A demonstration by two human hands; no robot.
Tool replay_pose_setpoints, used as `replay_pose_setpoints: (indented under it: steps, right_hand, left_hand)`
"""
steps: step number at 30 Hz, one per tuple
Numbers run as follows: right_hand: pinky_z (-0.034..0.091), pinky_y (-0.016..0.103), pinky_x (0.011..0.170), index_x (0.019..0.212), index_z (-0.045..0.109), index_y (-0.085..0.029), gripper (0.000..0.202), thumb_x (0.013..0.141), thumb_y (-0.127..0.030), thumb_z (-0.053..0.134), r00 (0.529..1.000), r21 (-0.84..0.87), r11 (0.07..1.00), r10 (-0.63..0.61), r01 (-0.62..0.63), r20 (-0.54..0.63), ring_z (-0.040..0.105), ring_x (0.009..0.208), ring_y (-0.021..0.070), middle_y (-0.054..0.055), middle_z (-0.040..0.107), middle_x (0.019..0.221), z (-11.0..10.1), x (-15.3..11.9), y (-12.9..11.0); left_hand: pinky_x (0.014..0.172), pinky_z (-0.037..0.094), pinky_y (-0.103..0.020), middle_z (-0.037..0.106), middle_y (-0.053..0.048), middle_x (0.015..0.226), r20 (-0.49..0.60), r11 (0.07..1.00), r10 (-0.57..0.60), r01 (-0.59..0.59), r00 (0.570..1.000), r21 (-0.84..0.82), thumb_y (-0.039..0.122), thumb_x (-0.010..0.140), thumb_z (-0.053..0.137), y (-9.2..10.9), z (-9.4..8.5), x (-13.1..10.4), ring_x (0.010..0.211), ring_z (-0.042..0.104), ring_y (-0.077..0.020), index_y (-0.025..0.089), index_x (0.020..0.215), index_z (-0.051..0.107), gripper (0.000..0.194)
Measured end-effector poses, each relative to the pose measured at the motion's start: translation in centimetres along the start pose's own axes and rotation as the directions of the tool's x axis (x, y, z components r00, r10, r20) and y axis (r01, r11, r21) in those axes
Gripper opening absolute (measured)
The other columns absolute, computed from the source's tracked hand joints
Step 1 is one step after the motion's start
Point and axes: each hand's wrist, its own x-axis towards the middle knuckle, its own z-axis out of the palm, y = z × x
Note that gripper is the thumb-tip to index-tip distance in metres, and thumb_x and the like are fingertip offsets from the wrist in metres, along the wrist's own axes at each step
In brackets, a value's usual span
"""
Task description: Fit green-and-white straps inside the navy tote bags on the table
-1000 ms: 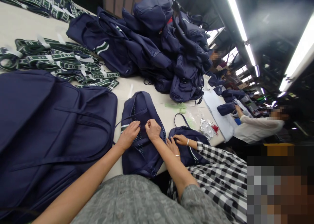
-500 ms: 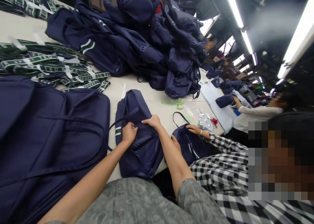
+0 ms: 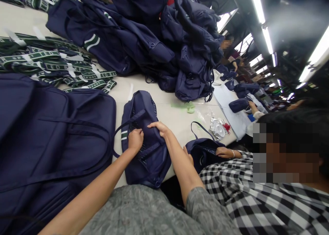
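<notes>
Navy bag (image 3: 153, 149) lies on our counter (image 3: 169, 113), right of the large navy panels (image 3: 89, 132).
Our left hand (image 3: 136, 139): fingers curled at the bag's opening; can't tell if grip has fabric. Our right hand (image 3: 159, 128): on bag's far side, thumb and fingers apart, grip unclenched.

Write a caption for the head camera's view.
Left hand and right hand at a navy bag, piled bags and straps beyond.

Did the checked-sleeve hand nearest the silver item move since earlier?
Yes, rightwards: this hand was left of the silver item, now it is below.
</notes>
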Motion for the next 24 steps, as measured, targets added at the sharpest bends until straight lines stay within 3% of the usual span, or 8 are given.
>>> replay_pose_setpoints:
  steps: [7, 15, 24]
  right_hand:
    - [0.055, 0.026, 0.057, 0.071, 0.062, -0.011, 0.01, 0.061, -0.01, 0.063, 0.997, -0.007, 1.0, -0.017, 0.016, -0.075, 0.062, 0.052, 0.0155, 0.003, 0.066, 0.058, 0.8, -0.2, 0.0]
    - [0.054, 0.027, 0.052, 0.066, 0.061, -0.01, 0.01, 0.057, -0.009, 0.065, 0.993, -0.019, 0.997, -0.079, 0.078, -0.089, 0.059, 0.049, 0.0155, 0.002, 0.064, 0.055, 0.9, 0.6, 0.4]
    - [0.053, 0.027, 0.054, 0.063, 0.063, -0.012, 0.011, 0.053, -0.009, 0.067, 0.965, -0.101, 0.983, -0.173, 0.156, -0.196, 0.06, 0.052, 0.0162, 0.0, 0.063, 0.054, 2.1, 0.1, 0.2]
  left_hand:
    - [0.087, 0.047, -0.03, 0.071, -0.012, 0.1, 0.002, 0.996, 0.022, -0.022, 1.0, 0.086, 0.023, 0.085, 0.042, 0.0, -0.1, 0.3, 0.092, 0.066, -0.0241, 0.015, 0.095, 0.073, 0.034]
    - [0.087, 0.047, -0.031, 0.072, -0.013, 0.101, -0.083, 0.999, -0.047, 0.048, 0.995, 0.019, 0.025, 0.08, 0.046, -0.3, 0.5, 0.3, 0.093, 0.066, -0.0254, 0.014, 0.096, 0.074, 0.034]
    - [0.081, 0.048, -0.034, 0.074, -0.012, 0.089, -0.115, 0.966, -0.257, 0.25, 0.96, -0.069, 0.029, 0.076, 0.049, 0.0, 0.0, 0.5, 0.087, 0.067, -0.0284, 0.016, 0.089, 0.075, 0.032]
